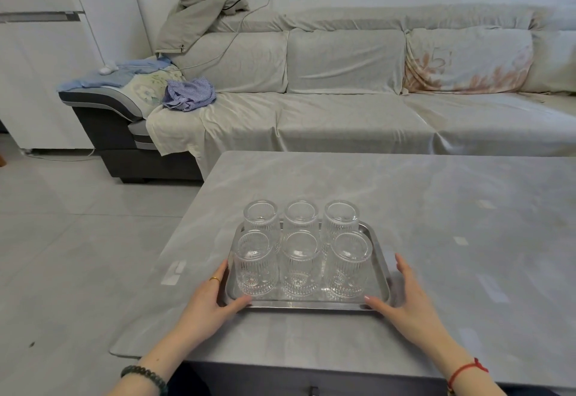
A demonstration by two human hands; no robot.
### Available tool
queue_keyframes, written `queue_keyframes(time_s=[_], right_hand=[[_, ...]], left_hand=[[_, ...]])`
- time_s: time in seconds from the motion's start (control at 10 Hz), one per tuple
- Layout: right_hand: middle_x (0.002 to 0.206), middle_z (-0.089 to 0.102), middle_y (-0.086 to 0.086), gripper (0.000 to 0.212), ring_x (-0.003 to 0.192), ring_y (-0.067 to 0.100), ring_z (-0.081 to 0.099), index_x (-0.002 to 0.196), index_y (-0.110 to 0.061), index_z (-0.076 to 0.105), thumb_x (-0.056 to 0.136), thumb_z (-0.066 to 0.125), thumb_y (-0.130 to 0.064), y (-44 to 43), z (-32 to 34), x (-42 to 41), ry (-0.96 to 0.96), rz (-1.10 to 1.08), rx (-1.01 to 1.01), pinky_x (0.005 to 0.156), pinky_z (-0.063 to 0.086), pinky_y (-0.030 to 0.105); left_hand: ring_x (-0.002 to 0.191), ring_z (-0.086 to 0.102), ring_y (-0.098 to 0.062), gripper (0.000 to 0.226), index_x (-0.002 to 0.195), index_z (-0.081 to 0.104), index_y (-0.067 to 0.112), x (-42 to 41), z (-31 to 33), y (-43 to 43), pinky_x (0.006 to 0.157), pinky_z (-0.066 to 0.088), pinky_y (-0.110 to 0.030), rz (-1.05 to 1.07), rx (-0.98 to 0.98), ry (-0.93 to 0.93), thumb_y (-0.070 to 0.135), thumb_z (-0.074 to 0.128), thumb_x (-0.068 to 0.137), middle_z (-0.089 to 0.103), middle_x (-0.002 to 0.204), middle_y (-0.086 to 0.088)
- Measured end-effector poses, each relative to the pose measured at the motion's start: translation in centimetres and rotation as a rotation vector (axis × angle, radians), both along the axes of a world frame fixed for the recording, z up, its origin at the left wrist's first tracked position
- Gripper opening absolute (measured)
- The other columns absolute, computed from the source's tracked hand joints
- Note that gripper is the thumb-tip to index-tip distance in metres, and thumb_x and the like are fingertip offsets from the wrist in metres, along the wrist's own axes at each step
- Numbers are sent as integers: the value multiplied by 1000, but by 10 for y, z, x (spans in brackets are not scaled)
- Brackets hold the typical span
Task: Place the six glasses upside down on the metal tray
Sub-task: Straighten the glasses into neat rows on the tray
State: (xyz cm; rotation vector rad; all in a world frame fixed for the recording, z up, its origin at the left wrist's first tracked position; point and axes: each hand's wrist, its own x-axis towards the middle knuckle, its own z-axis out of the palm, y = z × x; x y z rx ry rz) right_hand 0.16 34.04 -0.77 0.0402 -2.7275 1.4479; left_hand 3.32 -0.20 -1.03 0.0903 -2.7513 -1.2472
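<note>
Several clear ribbed glasses [300, 263] stand upside down in two rows on the metal tray [307, 303], which rests on the grey table [436, 224]. My left hand [212, 297] holds the tray's near left corner, thumb on the front rim and fingers along the left side. At the near right corner my right hand [402, 297] grips the same way, thumb on the front rim and fingers up the right side. No glass is in either hand.
A cloth-covered sofa [343, 109] runs behind the table, with clothes [190, 94] piled at its left end. Tiled floor [78, 239] lies to the left of the table. The table's near edge is just below my wrists.
</note>
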Motion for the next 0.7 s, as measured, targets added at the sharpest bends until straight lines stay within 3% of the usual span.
queue_keyframes(time_s=[0.1, 0.2, 0.3, 0.5, 0.6, 0.7], right_hand=[[143, 39, -2, 101, 132, 17, 32, 141, -22, 21, 61, 79, -42, -6, -5, 7, 19, 20, 87, 115, 18, 39], [137, 44, -6, 92, 129, 13, 37, 137, -23, 30, 61, 76, -48, -10, -7, 9, 59, 19, 171, 116, 12, 45], [137, 43, -8, 90, 129, 12, 38, 136, -24, 30, 62, 73, -52, -11, -8, 10, 63, 21, 195, 116, 9, 44], [149, 30, -3, 92, 139, 12, 23, 141, -21, 22, 68, 64, -57, -10, -9, 11, 47, 22, 302, 117, 4, 41], [146, 34, -6, 88, 135, 12, 30, 139, -21, 24, 69, 66, -53, -10, -7, 13, 14, 64, 262, 115, 9, 37], [142, 42, -2, 83, 120, 10, 44, 137, -20, 25, 71, 72, -38, -2, 21, 1, -138, 165, 164, 106, 28, 26]], left_hand=[[122, 37, -4, 85, 134, 16, 38, 0, -1, 2, 99, 27, -10, -34, -29, 17, 41, 72, 69, 29, 125, 37], [138, 23, -15, 96, 142, 3, 22, 0, -10, 1, 116, 12, -36, -37, -113, -82, 51, 62, 73, 20, 150, 9], [140, 16, -10, 100, 142, -5, 19, 1, -16, -1, 117, 2, -35, -46, -182, -101, 59, 55, 73, 11, 154, 3], [140, 9, -4, 108, 142, -8, 23, 3, -26, -1, 115, -1, -28, -1, -323, -32, 86, 22, 59, 1, 154, 8], [140, 10, -4, 110, 142, -6, 23, 2, -31, -2, 116, 0, -29, 28, -340, -29, 88, 18, 57, 4, 155, 7], [140, 9, -2, 109, 142, -4, 24, 1, -31, -2, 116, 0, -28, 40, -363, -45, 88, 18, 57, 5, 155, 7]])
